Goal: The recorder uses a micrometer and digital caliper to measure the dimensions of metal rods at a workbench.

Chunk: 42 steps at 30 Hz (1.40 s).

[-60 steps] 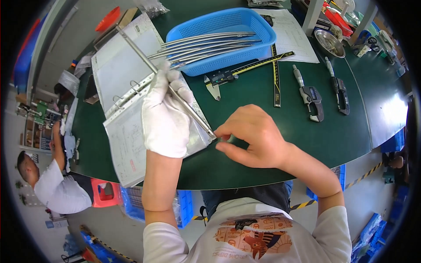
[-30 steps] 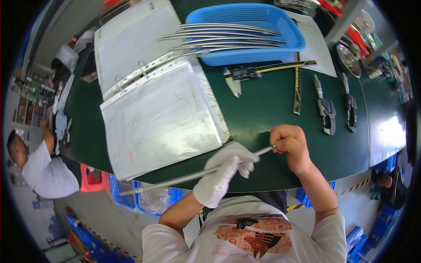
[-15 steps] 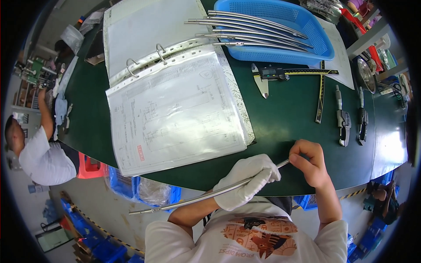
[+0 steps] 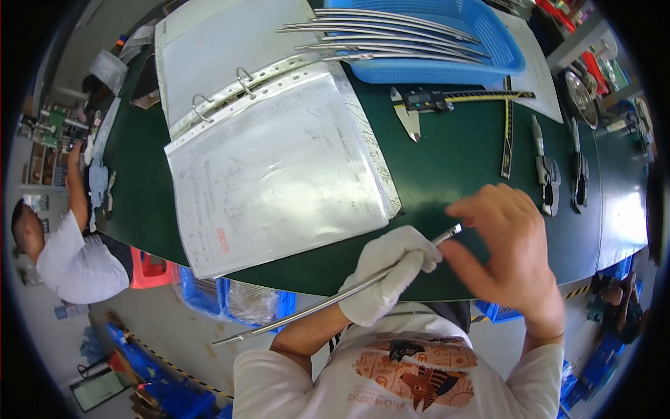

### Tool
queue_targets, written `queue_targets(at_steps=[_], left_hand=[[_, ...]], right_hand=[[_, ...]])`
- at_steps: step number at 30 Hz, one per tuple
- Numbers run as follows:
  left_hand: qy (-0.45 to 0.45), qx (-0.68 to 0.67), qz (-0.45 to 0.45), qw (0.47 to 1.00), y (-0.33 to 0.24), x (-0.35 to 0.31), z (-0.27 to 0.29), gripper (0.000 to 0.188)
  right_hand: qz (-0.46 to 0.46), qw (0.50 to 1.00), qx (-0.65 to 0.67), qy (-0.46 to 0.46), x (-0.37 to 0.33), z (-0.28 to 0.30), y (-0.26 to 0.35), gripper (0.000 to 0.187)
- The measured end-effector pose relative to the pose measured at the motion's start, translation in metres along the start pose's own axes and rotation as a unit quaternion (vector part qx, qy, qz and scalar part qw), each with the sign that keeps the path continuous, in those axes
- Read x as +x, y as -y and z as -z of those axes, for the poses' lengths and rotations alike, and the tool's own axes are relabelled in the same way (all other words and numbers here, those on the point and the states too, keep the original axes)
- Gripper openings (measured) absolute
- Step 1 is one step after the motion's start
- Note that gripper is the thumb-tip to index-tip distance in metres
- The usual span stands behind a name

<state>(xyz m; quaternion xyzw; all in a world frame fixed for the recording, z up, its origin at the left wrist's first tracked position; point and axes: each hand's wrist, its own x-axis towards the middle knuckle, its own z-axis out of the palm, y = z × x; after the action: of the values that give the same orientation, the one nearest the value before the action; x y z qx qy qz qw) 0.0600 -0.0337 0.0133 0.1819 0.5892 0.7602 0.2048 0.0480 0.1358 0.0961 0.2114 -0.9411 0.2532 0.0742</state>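
My left hand (image 4: 386, 271), in a white glove, is closed round a thin metal rod (image 4: 315, 308). The rod slants from the lower left, over my left forearm, up to its stepped tip beyond my fingers. Around that tip, my bare right hand (image 4: 504, 246) is raised with thumb and forefinger spread apart, and nothing shows between them. Ahead of my hands lies an open ring binder (image 4: 279, 178) with drawing sheets in clear sleeves. A digital caliper (image 4: 426, 102) rests on the table beyond my right hand.
A blue plastic basket (image 4: 513, 63) at the back carries several metal rods (image 4: 412, 43), their ends sticking out over the binder. Two micrometers (image 4: 548, 183) (image 4: 579, 178) lie on the right of the green table (image 4: 447, 160). At the left, a person (image 4: 80, 258) works by a red stool (image 4: 148, 271).
My right hand has let go of the rod's end and opened, lifting up and to the right. The rod's tip is now exposed. The view has shifted slightly.
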Motion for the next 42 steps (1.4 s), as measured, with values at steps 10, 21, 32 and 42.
queue_targets(at_steps=[10,21,32,42], left_hand=[[-0.008,-0.083,0.066,0.994,0.0,0.001,0.004,0.021],[-0.091,-0.033,0.039,0.995,0.005,0.01,-0.007,0.024],[0.132,-0.028,0.162,0.978,0.002,0.043,-0.005,0.023],[0.167,0.002,0.036,0.985,0.007,0.044,0.006,0.021]], right_hand=[[0.427,0.877,-0.043,-0.216,0.023,-0.012,0.063,0.019],[0.438,0.852,0.28,0.054,0.027,0.029,0.051,0.012],[-0.002,0.984,-0.147,-0.106,0.04,-0.008,-0.094,0.02],[0.059,0.933,-0.351,0.054,0.074,-0.034,-0.131,0.032]])
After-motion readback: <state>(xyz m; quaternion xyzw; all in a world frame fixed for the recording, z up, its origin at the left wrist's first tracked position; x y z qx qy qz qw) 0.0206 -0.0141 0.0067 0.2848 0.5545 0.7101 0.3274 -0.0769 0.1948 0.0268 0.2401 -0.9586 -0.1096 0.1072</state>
